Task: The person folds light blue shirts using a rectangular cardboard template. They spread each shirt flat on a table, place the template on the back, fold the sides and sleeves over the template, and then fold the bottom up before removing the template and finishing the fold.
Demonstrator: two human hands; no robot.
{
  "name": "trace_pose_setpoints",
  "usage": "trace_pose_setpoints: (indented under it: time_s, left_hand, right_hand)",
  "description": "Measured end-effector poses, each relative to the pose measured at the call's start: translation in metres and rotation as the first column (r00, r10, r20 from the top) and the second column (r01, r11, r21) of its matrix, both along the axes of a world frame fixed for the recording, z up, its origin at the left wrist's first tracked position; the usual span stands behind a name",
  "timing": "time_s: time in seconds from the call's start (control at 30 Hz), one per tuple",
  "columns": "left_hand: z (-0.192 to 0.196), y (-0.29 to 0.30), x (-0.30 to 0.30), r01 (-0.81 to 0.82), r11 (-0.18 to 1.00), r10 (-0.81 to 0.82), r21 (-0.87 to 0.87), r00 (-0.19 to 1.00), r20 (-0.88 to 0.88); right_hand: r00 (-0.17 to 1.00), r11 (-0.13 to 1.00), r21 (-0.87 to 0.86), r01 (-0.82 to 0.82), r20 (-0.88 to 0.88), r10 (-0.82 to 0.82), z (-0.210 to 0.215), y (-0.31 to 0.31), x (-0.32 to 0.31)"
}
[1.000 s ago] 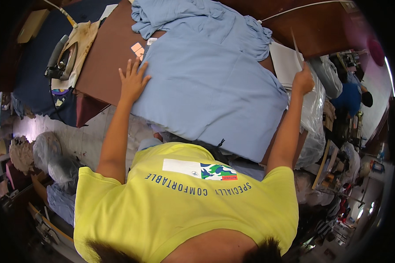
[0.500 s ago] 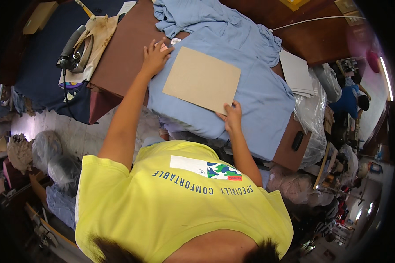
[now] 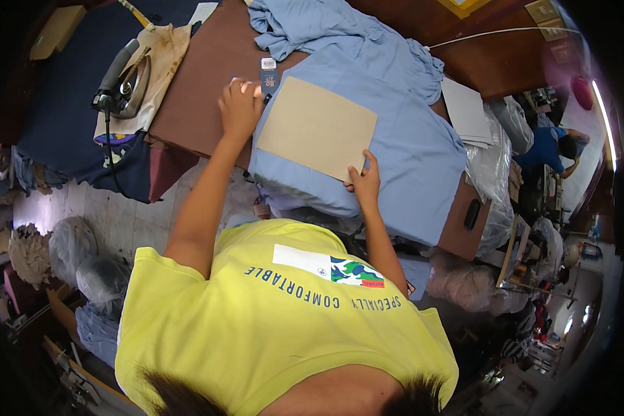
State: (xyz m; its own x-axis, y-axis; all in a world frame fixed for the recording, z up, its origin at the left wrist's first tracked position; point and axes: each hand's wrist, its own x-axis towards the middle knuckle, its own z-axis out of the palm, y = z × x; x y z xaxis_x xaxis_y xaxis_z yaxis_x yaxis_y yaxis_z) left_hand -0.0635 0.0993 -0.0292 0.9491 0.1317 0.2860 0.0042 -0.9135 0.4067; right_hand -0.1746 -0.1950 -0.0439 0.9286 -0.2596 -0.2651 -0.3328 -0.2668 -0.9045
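A light-blue garment (image 3: 409,159) lies spread over the table, with a square of tan cardboard (image 3: 319,128) flat on top of it. My right hand (image 3: 365,182) grips the cardboard's near right corner, thumb on the upper face. At the garment's left edge is my left hand (image 3: 241,109), its fingers curled; what they hold, if anything, is hidden. Just beyond those fingers a dark hang tag (image 3: 269,75) with a white label lies beside the cloth.
On the left, an iron (image 3: 126,80) rests on a tan cloth (image 3: 161,59) over dark fabric. White boards (image 3: 466,111) and a plastic bag (image 3: 489,166) sit at the right, near a black oblong object (image 3: 472,213). A person in blue (image 3: 548,145) is farther right.
My left hand has gone from spread fingers to curled ones. The garment's left edge has shifted right, and more of the dark tag shows. My right hand stays at the cardboard's corner.
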Motion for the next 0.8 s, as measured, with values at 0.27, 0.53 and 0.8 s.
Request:
trace_pose_setpoints:
  time_s: [0.27,0.53,0.8]
  left_hand:
    - [-0.022,0.01,-0.075,-0.116,0.86,-0.08,-0.496,0.931,-0.355]
    - [-0.013,0.027,-0.078,-0.203,0.886,0.09,-0.416,0.957,-0.276]
    - [-0.032,-0.04,-0.083,0.317,0.948,-0.318,-0.03,0.948,-0.02]
  right_hand:
    - [0.999,0.988,0.145,0.049,0.005,-0.051,0.002,0.01,-0.012]
    - [0.995,0.991,0.13,-0.026,-0.089,0.038,0.006,0.012,-0.014]
    - [0.996,0.997,-0.012,-0.071,-0.058,0.07,0.008,0.01,-0.019]
